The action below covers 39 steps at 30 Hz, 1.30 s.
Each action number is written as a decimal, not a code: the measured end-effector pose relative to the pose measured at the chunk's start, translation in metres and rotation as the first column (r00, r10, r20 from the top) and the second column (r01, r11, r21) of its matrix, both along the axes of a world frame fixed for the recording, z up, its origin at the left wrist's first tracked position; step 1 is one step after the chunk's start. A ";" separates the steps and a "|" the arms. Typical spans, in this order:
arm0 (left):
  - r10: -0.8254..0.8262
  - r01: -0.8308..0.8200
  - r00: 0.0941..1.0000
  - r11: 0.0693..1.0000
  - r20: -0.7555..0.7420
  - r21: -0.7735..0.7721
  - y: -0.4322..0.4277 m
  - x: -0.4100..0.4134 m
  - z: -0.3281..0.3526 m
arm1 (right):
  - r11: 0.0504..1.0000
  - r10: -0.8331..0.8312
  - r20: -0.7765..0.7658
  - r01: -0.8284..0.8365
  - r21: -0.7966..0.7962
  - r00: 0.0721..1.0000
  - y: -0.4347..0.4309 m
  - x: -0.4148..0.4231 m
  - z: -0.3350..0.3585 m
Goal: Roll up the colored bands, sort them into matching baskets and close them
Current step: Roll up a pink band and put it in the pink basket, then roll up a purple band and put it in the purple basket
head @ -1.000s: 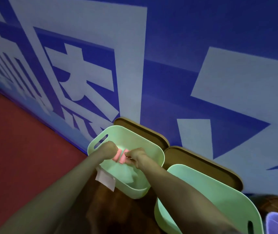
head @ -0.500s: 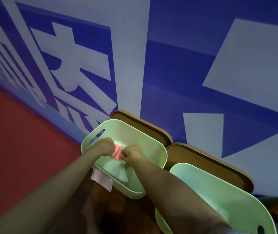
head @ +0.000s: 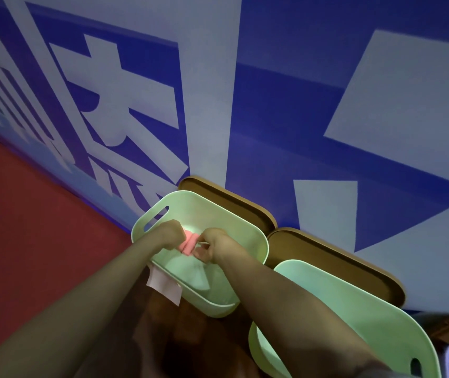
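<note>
Starting at the left, I see a paper tag (head: 163, 285) hanging on the near wall of the left green basket (head: 147, 222). Over its open interior the left hand (head: 167, 234) has its fingers curled tight on one end of the pink band (head: 189, 242), a short, partly wound roll, and the right hand (head: 212, 248) pinches the other end. My worry is the roll: if either grip slackens before it is snug, I judge it springs open and drops in loose. Pink into green may also be a mismatch. Further right, the second green basket (head: 354, 309) stands uncovered, with the brown lids (head: 327, 252) propped behind.
</note>
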<state>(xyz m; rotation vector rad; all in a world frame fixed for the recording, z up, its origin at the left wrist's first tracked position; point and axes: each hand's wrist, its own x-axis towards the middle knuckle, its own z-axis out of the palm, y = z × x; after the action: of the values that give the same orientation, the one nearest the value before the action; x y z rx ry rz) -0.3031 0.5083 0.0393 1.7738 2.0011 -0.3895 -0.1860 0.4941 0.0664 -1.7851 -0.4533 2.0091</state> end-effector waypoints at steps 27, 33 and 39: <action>-0.180 -0.052 0.246 0.979 0.952 0.199 -0.273 0.307 0.246 | 0.507 -0.427 -0.130 0.355 0.785 0.895 -0.307 0.361 0.220; -0.218 0.130 0.169 0.972 0.961 0.198 -0.379 0.423 0.186 | 0.432 -0.609 -0.034 0.367 0.823 0.793 -0.436 0.458 0.166; -0.349 0.217 0.256 0.930 0.901 0.298 -0.442 0.463 0.071 | 0.476 -0.654 0.181 0.214 0.853 0.735 -0.506 0.498 0.056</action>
<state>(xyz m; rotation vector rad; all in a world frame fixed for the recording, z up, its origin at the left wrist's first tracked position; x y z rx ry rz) 0.1595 0.0665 0.1106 1.7414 0.8056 0.6301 0.3116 -0.0114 0.1229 -1.5296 -0.7708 0.7089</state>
